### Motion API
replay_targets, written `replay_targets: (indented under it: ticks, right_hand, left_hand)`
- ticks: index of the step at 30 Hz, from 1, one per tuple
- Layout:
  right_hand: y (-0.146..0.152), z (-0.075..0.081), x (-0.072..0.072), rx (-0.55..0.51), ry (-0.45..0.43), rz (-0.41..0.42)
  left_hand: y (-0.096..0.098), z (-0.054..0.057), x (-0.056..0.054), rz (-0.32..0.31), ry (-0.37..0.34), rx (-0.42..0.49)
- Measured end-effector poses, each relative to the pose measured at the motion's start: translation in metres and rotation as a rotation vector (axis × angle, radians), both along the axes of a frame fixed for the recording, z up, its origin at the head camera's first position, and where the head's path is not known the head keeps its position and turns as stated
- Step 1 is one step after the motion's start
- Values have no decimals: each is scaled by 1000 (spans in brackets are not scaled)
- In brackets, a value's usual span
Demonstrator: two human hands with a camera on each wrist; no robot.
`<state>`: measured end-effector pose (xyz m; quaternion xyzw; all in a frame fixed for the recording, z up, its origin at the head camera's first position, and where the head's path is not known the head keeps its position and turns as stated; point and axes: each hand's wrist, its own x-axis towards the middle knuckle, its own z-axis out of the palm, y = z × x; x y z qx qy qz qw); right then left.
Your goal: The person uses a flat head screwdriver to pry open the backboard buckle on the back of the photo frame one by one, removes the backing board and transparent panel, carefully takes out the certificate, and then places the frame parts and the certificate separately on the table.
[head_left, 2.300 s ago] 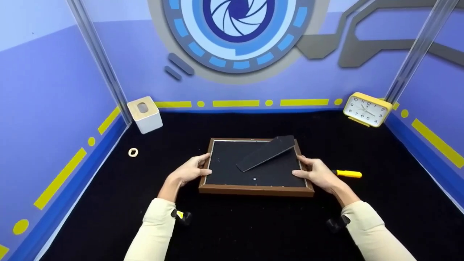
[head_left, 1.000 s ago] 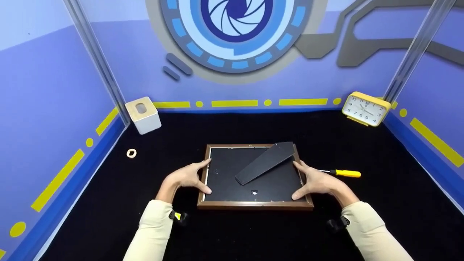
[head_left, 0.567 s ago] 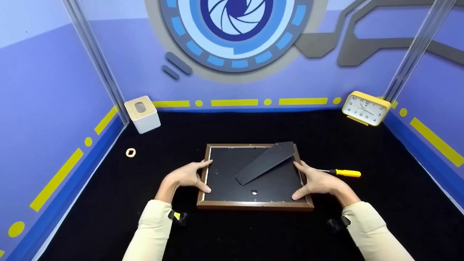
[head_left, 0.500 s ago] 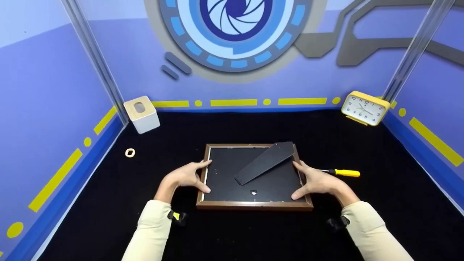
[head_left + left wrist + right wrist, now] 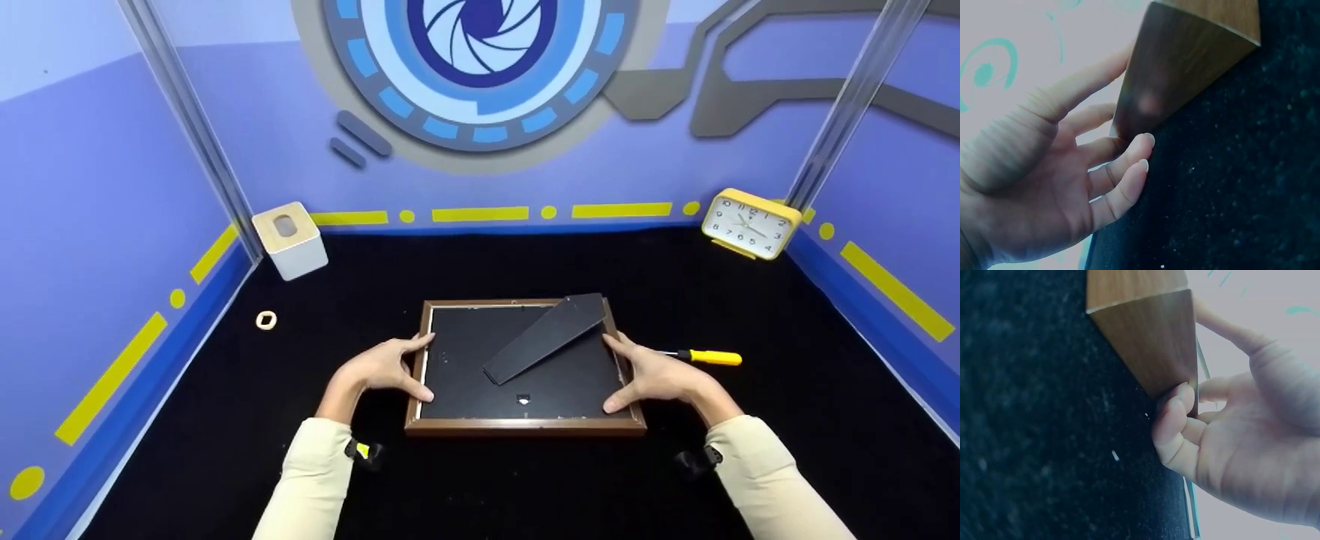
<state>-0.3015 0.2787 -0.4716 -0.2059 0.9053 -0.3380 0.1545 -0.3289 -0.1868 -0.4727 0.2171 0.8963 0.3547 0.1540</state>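
A brown wooden picture frame [image 5: 525, 426] lies back side up on the black cloth, its black backing board [image 5: 457, 360] showing. A black easel stand [image 5: 547, 337] slants over the backing toward the far right corner. My left hand [image 5: 381, 366] holds the frame's left side, thumb over the near left rim; in the left wrist view the other fingers bend at the frame's side wall [image 5: 1168, 67]. At the opposite side my right hand [image 5: 656, 375] grips likewise, fingertips tucked at the wall's lower edge in the right wrist view.
Right of the right hand lies a screwdriver [image 5: 712, 357] with a yellow handle. A yellow alarm clock [image 5: 750, 225] stands at the back right, a white box with a wooden top [image 5: 296, 251] at the back left. A small pale ring [image 5: 266, 320] lies left.
Since the earliest frame, the frame has come down and nearer to me, now flatter on the cloth, and the thumbs have spread toward the near edge. Over the last half second it stays put.
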Motion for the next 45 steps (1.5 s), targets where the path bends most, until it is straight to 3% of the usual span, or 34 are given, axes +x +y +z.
replay_targets:
  ticks: [11,17,20,28,32,40,45]
  right_hand:
    - [6,2,-1,18,6,40]
    - [35,9,-11,-77,39,83]
    - [53,11,-15,-70,119,27]
    - [100,11,-17,-21,277,-147]
    - [117,7,-16,-44,282,-193]
    - [144,-8,-14,-127,210,-253]
    - [150,-14,-14,-119,265,-261]
  left_hand:
    - [1,0,4,6,-5,2]
    - [2,6,3,51,-103,-3]
    - [2,5,2,53,-141,20]
    - [0,4,4,52,-160,24]
    - [0,5,3,58,-168,36]
    - [0,5,3,53,-163,41]
    - [-2,3,3,59,-161,44]
